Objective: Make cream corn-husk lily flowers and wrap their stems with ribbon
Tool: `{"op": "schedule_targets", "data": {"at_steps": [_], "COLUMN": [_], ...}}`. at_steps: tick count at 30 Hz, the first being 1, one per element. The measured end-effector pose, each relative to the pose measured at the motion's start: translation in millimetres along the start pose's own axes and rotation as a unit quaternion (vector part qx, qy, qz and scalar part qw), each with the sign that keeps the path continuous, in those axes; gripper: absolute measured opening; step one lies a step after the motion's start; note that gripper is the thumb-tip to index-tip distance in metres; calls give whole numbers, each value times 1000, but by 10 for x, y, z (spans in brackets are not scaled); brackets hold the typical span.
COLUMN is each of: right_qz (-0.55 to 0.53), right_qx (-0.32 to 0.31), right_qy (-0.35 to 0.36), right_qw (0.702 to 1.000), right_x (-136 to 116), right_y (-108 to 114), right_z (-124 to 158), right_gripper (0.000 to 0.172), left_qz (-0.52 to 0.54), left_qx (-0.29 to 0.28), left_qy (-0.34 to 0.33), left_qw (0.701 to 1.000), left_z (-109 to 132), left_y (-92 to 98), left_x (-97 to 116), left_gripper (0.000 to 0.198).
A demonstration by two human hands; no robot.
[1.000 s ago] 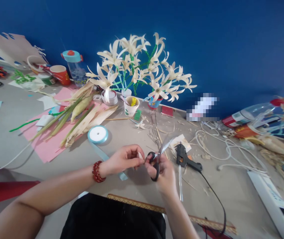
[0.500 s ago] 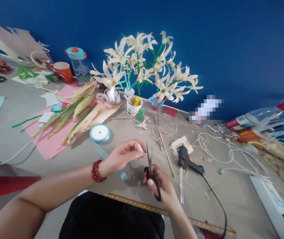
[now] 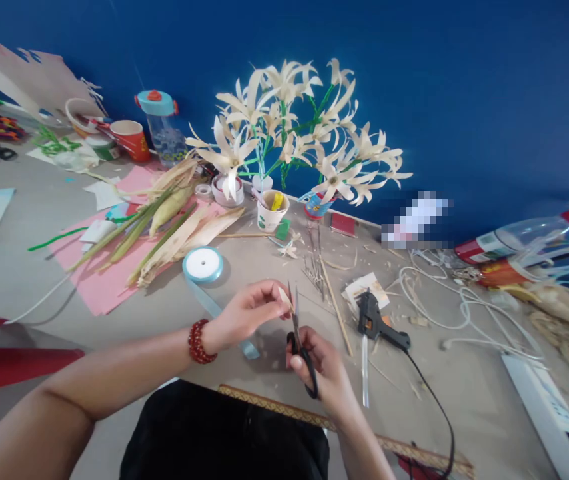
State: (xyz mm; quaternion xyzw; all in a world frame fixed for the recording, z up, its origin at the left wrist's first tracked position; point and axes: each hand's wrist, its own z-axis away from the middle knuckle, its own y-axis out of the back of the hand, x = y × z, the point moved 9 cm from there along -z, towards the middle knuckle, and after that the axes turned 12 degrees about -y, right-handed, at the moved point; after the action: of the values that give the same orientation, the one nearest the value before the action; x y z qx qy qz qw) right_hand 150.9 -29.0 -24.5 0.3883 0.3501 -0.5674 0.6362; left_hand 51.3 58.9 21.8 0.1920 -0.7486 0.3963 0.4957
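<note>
Between the thumb and fingers of my left hand (image 3: 254,310) is a small pale piece of corn husk (image 3: 285,297). My right hand (image 3: 322,370) grips black-handled scissors (image 3: 296,320), thumb and fingers in the loops. The blades point away from me, slightly parted, right at the husk piece; whether they touch it I cannot tell. Under and behind my left wrist runs the light-blue ribbon from its spool (image 3: 202,264). Husk flowers (image 3: 284,127) with pale petals and green stems stand in cups against the blue wall.
Right of my hands lie a hot glue gun (image 3: 375,321) with its cord and a wooden stick (image 3: 337,307). Corn husks (image 3: 174,240) rest on pink paper (image 3: 87,287) to the left. A white cable (image 3: 404,287), a plastic bottle (image 3: 519,237) and husk scraps are at right.
The scissor blades have closed somewhat and moved slightly left, up to the husk piece. My left hand still pinches the piece. The whole view has shifted a little.
</note>
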Motion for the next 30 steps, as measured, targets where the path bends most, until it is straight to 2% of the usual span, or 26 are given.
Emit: {"op": "schedule_targets", "data": {"at_steps": [30], "right_qz": [40], "right_qx": [-3], "right_qy": [2], "right_qw": [999], "right_x": [-60], "right_y": [72], "right_z": [50], "right_gripper": [52], "left_qz": [24], "left_qx": [-32], "left_qy": [19], "left_qw": [999], "left_z": [2], "left_y": [-25], "left_x": [-43], "left_gripper": [22]}}
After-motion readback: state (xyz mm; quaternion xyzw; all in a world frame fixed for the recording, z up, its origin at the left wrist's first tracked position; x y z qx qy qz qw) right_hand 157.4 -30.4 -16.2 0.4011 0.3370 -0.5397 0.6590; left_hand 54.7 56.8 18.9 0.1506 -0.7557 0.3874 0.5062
